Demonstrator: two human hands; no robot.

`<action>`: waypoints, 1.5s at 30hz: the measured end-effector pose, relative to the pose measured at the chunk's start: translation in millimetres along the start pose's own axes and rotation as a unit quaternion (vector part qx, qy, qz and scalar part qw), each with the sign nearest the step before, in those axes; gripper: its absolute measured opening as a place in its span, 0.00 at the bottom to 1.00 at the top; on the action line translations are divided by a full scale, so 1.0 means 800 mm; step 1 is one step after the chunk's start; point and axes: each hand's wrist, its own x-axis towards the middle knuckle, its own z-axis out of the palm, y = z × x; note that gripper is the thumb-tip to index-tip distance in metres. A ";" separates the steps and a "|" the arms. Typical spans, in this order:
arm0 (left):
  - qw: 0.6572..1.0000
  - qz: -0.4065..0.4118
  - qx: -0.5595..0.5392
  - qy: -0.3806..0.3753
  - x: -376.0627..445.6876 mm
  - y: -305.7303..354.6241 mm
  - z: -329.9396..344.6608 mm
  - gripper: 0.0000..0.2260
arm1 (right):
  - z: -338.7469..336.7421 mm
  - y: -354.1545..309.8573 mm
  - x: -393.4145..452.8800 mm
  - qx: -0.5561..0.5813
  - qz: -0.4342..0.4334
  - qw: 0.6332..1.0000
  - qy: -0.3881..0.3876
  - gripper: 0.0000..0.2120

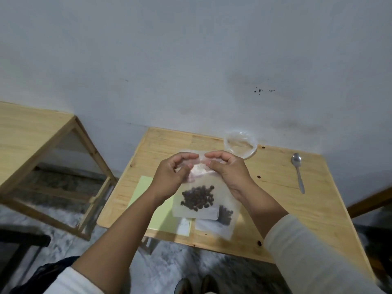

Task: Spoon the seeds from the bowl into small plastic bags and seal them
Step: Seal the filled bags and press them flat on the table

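bare forearms, white long sleeves pushed up toward the elbows, dark shoes below

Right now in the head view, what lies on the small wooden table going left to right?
Pale green paper sheet → clear plastic bag of dark seeds, pinched at its top by the left hand and right hand → metal spoon. The clear plastic bowl overlaps the bag's span, so I leave it out.

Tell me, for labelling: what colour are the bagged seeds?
Dark brown seeds, head view.
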 end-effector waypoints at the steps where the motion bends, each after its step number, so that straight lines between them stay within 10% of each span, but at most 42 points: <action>1: 1.000 -0.007 0.000 0.009 0.000 -0.003 -0.005 0.11 | 0.003 0.003 0.004 0.011 0.004 1.000 -0.004 0.10; 9: 0.994 -0.060 0.005 0.092 -0.001 -0.048 -0.079 0.10 | 0.025 0.063 0.023 -0.116 0.073 0.990 0.020 0.10; 25: 0.993 -0.114 0.040 -0.014 0.027 -0.109 -0.179 0.11 | 0.106 0.155 0.035 -0.558 0.099 0.817 0.102 0.06; 37: 0.993 -0.106 0.042 -0.043 0.054 -0.084 -0.190 0.11 | 0.168 0.034 0.039 -0.435 -0.117 0.885 0.118 0.06; 45: 0.995 -0.054 0.059 -0.051 0.066 -0.043 -0.191 0.13 | 0.208 -0.007 0.041 -0.426 -0.094 0.896 0.085 0.08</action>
